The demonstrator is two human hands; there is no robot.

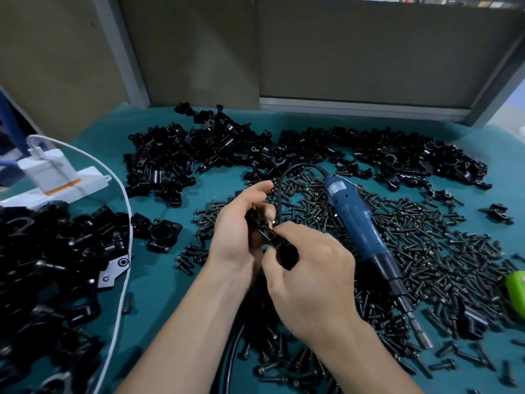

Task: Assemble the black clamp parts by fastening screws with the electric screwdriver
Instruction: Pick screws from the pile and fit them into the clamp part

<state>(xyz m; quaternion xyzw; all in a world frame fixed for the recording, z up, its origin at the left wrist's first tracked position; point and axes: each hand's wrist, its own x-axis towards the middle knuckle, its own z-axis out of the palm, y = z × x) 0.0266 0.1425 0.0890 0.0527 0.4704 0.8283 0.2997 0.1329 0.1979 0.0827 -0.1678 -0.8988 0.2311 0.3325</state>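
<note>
On table (159, 282) | screwdriver (355, 220) amid screws (440, 251) | left hand (234, 234), right hand (312, 277) hold clamp (287, 255)

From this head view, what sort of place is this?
Probably a factory or workshop assembly bench: heaps of black clamp parts on a teal mat, a spread of loose screws, and a corded electric screwdriver lying among them. The left hand and right hand grip one clamp part.

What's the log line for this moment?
phase: hand-fitting | left hand: holds black clamp part | right hand: pinches same part | electric screwdriver: lying unheld on loose screws
</note>
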